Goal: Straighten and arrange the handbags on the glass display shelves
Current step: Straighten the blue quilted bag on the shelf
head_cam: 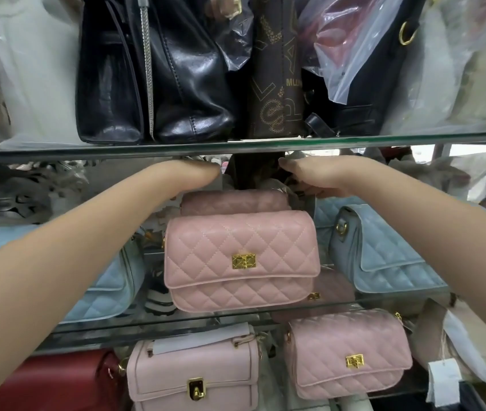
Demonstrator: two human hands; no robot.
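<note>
A pink quilted handbag (241,259) with a gold clasp stands at the front of the middle glass shelf (235,317). Behind it sits a second pink quilted bag (234,201). Both my arms reach deep over these bags. My left hand (200,173) bends down behind the rear pink bag, its fingers hidden. My right hand (310,176) reaches to the same spot near a dark object (250,170) at the back; its fingers are partly hidden. Light blue quilted bags flank the pink one on the left (108,289) and on the right (384,253).
The upper glass shelf (235,146) holds black leather bags (158,72), a brown printed bag (277,84) and plastic-wrapped bags. Below, a pink bag with a gold lock (194,378), another pink quilted bag (348,354) and a red bag (52,381) stand on the lower shelf.
</note>
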